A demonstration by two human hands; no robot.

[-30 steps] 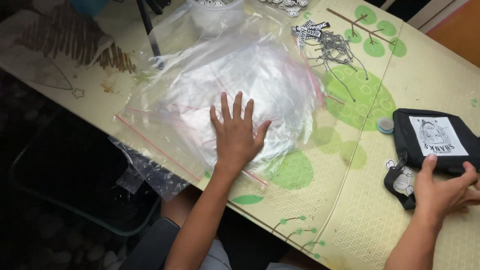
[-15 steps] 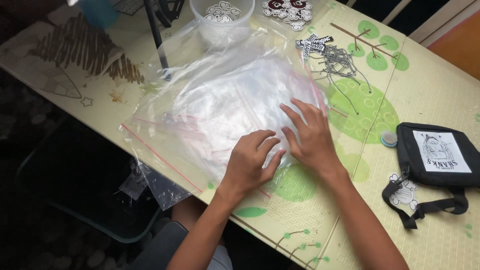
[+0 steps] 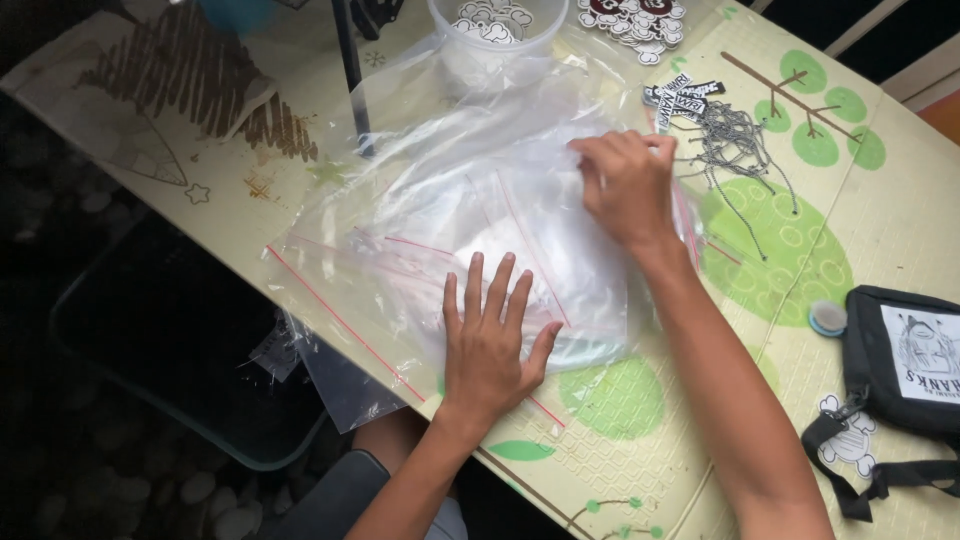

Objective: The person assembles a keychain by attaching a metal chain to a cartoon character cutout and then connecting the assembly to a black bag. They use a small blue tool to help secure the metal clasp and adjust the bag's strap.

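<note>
While the left hand (image 3: 492, 345) lies flat with fingers spread on a stack of clear plastic zip bags (image 3: 480, 215), its grip is open and it only presses down. These bags have thin red seal lines and sit in the middle of the counter (image 3: 880, 230), which is pale yellow with green leaf and tree shapes. Farther away and to the right, the right hand (image 3: 625, 180) curls over the far right edge of the bags, fingertips pinched on the plastic. Just right of that hand lies a tangle of black string tags (image 3: 725, 135). A clear tub (image 3: 495, 35) stands at the far edge. A black pouch (image 3: 915, 360) with a strap lies at the right edge, with a small round cap (image 3: 827, 318) beside it.
</note>
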